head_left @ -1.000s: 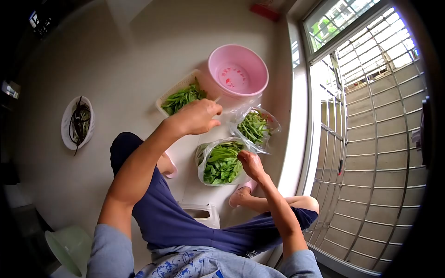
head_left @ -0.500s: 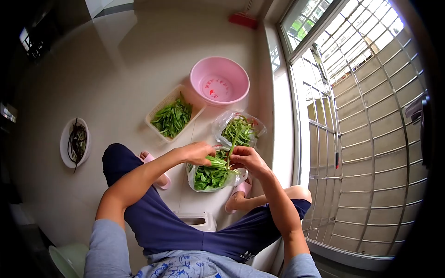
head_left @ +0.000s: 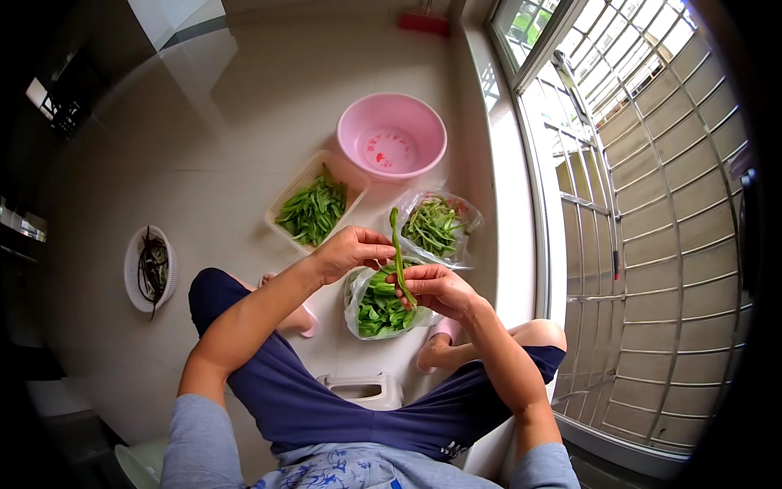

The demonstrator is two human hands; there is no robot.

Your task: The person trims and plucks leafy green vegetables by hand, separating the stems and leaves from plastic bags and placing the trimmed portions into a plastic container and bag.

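A long green vegetable stalk (head_left: 397, 232) stands nearly upright between my hands, above a plastic bag of leafy greens (head_left: 383, 314). My right hand (head_left: 440, 291) is closed around its lower part, fingers and thumb pinching it. My left hand (head_left: 354, 253) is closed too, with its fingertips pressed at the middle of the stalk. Just beyond my hands lies a second clear bag (head_left: 436, 224) holding thin green stems and trimmings. A cream basket (head_left: 281, 204) with picked green leaves sits ahead of my left hand.
A pink basin (head_left: 393, 134) stands beyond the basket. At the left is a white basket (head_left: 169, 277) with dark, long pods or stems. A light plastic stool (head_left: 379, 391) is between my legs. The window ledge and metal grille (head_left: 652, 244) run along the right; a red broom (head_left: 423, 23) is far off.
Both hands have risen off the bag of greens. A bunch of leaves by my left hand is no longer held up; the single stalk is now between both hands.
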